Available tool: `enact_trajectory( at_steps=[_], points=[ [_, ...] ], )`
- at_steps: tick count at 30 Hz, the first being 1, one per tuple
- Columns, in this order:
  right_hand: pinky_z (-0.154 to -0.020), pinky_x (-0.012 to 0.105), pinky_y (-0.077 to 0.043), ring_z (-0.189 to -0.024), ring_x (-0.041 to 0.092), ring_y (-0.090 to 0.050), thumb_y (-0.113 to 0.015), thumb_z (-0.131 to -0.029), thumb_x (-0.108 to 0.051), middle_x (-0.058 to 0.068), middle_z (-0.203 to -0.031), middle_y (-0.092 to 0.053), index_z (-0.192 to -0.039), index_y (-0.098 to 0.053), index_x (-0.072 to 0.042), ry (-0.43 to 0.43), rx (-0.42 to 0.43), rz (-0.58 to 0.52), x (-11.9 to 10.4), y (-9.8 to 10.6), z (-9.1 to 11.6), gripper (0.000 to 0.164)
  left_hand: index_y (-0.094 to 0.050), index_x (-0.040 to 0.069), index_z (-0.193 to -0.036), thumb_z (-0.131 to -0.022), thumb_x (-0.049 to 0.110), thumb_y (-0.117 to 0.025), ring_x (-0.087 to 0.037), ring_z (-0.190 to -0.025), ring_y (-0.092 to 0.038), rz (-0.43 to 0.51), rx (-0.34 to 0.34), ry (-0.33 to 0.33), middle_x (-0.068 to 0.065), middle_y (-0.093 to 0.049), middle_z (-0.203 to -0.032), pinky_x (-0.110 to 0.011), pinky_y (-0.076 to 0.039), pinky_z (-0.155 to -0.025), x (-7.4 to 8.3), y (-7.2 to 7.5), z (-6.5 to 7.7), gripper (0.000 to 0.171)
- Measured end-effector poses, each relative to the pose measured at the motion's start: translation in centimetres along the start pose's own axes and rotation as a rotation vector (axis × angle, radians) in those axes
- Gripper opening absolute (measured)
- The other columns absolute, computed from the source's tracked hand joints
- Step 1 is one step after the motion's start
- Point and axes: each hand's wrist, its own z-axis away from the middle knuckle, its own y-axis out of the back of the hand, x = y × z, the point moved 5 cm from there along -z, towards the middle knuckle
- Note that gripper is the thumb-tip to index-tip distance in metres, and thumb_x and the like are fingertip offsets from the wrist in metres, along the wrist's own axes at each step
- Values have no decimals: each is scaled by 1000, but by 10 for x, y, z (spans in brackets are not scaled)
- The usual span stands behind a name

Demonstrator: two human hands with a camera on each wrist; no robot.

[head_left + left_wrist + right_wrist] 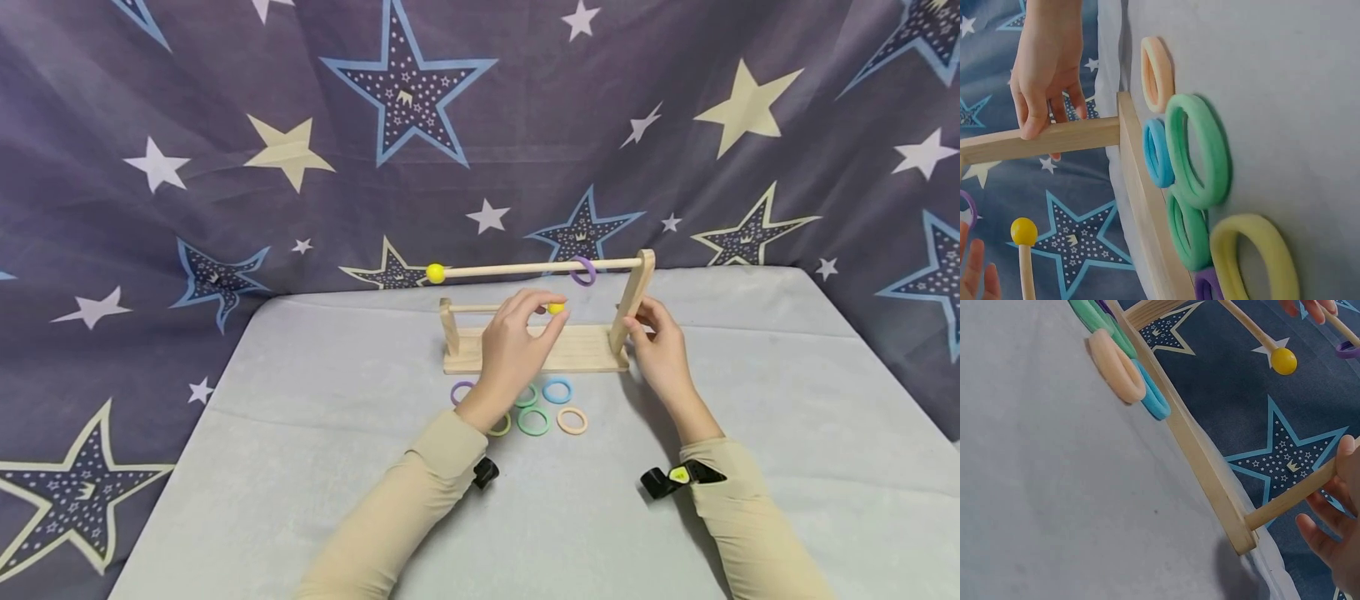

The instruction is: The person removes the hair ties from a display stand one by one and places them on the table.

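Note:
A wooden stand (577,358) has a short post at the left and a tall post (632,304) at the right, each bearing a rod tipped with a yellow ball. My right hand (662,350) pinches the tall post, thumb in front and fingers behind. My left hand (517,342) is raised before the lower rod, thumb and index finger spread, holding nothing. Its fingers look apart from the lower yellow ball (1024,231) in the left wrist view. A purple ring (583,272) hangs on the upper rod (510,269), nearer the tall post.
In front of the base lie several rings: a blue ring (557,390), a green ring (534,421), a peach ring (572,421) and a yellow ring (1254,250) among them. The left arm partly covers them. A star-patterned cloth (405,192) hangs behind the grey table (315,400).

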Motion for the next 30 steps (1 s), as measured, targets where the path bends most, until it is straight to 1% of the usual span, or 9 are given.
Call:
enact_trajectory(
  at_steps=[5, 10, 16, 21, 24, 28, 30],
  points=[
    [-82, 19, -44, -113, 32, -58, -58, -100, -10, 24, -124, -62, -135, -51, 6, 3, -2, 0, 0, 0, 0, 39, -74, 19, -108, -91, 26, -73, -9, -93, -62, 3, 21, 25, 6, -69, -106, -24, -49, -69, 1, -6, -6, 18],
    [-82, 19, -44, -112, 31, -57, -58, -100, -10, 24, -124, -63, -135, -51, 6, -1, 1, 2, 0, 0, 0, 39, -73, 19, -110, -91, 27, -73, -9, -93, -61, 2, 20, 46, 7, -69, -108, -23, -49, -70, 4, -12, -11, 20],
    [-82, 19, -44, -113, 30, -58, -58, -100, -11, 23, -124, -63, -135, -51, 5, -7, 3, -3, 0, 0, 0, 39, -72, 22, -111, -92, 30, -72, -8, -90, -60, -12, 15, 77, 9, -68, -106, -22, -46, -68, 7, -19, -15, 20],
    [-81, 19, -44, -112, 29, -58, -58, -100, -12, 23, -124, -63, -135, -52, 5, -7, 3, 0, 1, -1, 0, 40, -73, 23, -110, -91, 29, -74, -9, -91, -60, -23, 27, 102, 8, -67, -102, -22, -45, -68, 8, -24, -19, 20],
    [-81, 20, -44, -111, 25, -58, -58, -100, -13, 22, -124, -63, -135, -52, 4, -6, 4, 10, 2, -1, 0, 40, -73, 23, -109, -90, 29, -74, -7, -91, -61, -38, 33, 103, 10, -67, -100, -22, -45, -69, 10, -27, -21, 20],
    [-82, 20, -45, -107, 13, -57, -59, -99, -15, 20, -123, -64, -135, -53, 2, -2, 7, 14, 3, -1, 0, 40, -72, 24, -110, -91, 32, -73, -5, -90, -61, -56, 28, 116, 13, -68, -98, -21, -45, -70, 10, -30, -22, 20],
    [-82, 20, -45, -106, 10, -56, -59, -99, -15, 20, -123, -64, -135, -53, 2, 0, 8, 10, 3, -1, 0, 40, -72, 25, -111, -91, 33, -72, -5, -90, -61, -66, 23, 122, 14, -68, -96, -21, -45, -70, 9, -32, -22, 21]
  ],
)
